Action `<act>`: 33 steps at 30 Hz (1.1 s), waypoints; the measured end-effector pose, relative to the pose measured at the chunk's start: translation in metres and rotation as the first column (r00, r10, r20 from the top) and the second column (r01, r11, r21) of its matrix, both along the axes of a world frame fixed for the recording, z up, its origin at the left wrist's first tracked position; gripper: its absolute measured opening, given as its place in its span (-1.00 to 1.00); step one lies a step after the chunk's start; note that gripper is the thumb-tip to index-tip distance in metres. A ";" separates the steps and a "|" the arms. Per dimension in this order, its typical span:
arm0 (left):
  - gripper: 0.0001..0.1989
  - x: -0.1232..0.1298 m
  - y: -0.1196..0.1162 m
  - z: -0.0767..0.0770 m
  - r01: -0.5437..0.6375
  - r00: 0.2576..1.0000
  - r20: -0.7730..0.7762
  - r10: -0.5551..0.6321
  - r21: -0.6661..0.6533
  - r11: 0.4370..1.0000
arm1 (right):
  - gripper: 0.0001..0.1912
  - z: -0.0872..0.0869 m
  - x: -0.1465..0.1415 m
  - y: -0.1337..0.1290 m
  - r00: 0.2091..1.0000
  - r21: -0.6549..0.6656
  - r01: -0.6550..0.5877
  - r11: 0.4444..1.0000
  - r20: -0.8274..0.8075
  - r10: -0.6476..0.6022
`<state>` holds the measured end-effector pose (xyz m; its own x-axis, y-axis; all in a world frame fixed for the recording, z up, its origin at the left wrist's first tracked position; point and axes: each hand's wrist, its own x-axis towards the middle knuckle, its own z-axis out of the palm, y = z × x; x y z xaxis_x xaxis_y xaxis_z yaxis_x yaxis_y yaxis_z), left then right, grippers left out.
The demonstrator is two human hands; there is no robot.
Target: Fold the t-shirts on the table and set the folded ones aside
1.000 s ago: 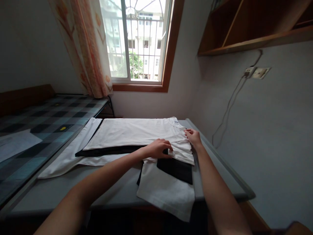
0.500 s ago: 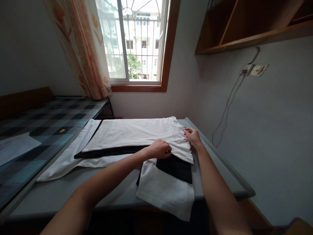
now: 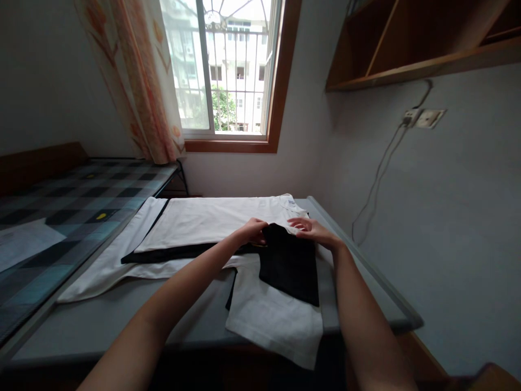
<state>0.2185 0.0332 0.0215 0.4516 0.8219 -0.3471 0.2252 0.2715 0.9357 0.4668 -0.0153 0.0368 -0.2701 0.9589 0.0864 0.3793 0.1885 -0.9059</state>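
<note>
A white shirt (image 3: pixel 211 217) lies flat on top of a black garment (image 3: pixel 290 266) and another white garment (image 3: pixel 277 312), all layered on a grey board. The black sleeve is exposed at the right, and the lower white sleeve hangs over the near edge. My left hand (image 3: pixel 255 231) pinches the cloth at the left of the black sleeve's top. Beside it, my right hand (image 3: pixel 311 228) rests on the shirt's shoulder area, its fingers spread and partly over the white fabric.
At the left is a bed with a checked cover (image 3: pixel 122 179) and a paper sheet (image 3: pixel 28 241) on it. A curtain (image 3: pixel 142 81) hangs by the window. Wooden shelves (image 3: pixel 407 54) and a socket with cords (image 3: pixel 411 117) are on the right wall.
The white shirt's near sleeve has been folded up and away, uncovering more of the black sleeve. My left hand moved slightly up and left; my right hand moved slightly left, its fingers spreading.
</note>
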 end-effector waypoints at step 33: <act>-0.89 0.028 -0.038 -0.001 0.209 0.949 -0.313 -0.035 0.541 0.815 | -0.54 -0.011 -0.011 0.014 0.954 0.145 0.279 0.949 0.071 -0.292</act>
